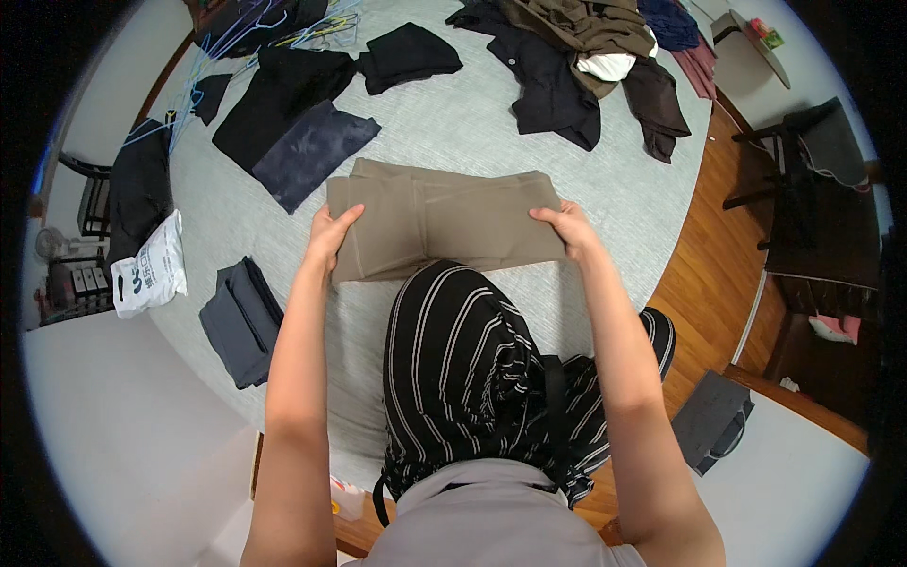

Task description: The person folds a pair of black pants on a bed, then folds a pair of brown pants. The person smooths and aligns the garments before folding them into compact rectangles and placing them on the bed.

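Observation:
A folded khaki-brown garment [482, 217], perhaps trousers, is stretched sideways in front of my knee. My left hand [331, 236] grips its left end with the thumb on top. At the opposite end, my right hand [570, 230] pinches the cloth, thumb above and fingers tucked beneath. A seam runs across the garment left of its middle. Just beyond it lie a folded dark blue-grey cloth [316, 151] and a black garment [283, 94]. Left of my left forearm sits a folded dark grey garment [241, 321].
The pale grey bed-like surface [453, 128] holds a pile of clothes [586, 38] at the far right and tangled blue hangers [222, 47] at the far left. A white plastic bag [151, 269] rests at its left edge. Right of it are wooden flooring [690, 255] and a black chair [803, 151].

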Demonstrator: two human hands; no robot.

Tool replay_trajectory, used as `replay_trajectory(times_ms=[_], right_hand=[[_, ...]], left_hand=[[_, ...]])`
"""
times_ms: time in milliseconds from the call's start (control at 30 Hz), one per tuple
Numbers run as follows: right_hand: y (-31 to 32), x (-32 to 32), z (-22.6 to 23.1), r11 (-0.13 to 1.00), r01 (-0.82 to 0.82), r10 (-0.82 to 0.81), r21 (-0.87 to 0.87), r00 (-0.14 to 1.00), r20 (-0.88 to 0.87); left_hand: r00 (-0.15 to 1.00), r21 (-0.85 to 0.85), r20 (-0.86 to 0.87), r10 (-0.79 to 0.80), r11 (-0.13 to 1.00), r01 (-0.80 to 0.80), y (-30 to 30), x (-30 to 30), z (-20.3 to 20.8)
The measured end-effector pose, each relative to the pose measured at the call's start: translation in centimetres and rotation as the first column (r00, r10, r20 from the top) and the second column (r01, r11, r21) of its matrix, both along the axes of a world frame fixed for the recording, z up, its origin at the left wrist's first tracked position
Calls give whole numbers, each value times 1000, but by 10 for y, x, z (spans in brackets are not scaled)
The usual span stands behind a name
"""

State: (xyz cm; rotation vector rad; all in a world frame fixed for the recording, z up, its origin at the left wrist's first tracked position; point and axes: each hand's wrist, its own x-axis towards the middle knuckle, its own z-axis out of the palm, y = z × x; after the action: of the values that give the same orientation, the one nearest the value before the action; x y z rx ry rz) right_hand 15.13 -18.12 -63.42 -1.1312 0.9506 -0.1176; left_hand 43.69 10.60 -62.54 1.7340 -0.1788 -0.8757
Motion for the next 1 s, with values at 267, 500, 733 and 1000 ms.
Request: replay_trajectory(times_ms=[267, 500, 733, 1000], right_hand=[[-77, -58, 96, 976, 210, -169, -66, 907, 385], [-112, -120, -11, 908, 157, -232, -389, 960, -154], [-121, -105, -24, 798, 213, -428, -563, 858, -283], [-57, -35, 53, 413, -141, -497, -900, 793, -353]], left_hand=[[992, -398, 123, -18, 915, 66, -93, -51, 67], [695, 239, 655, -297, 954, 183, -129, -60, -14], [22, 441, 848, -529, 730, 522, -145, -95, 41], [317, 217, 590, -742, 524, 824, -154, -96, 14]])
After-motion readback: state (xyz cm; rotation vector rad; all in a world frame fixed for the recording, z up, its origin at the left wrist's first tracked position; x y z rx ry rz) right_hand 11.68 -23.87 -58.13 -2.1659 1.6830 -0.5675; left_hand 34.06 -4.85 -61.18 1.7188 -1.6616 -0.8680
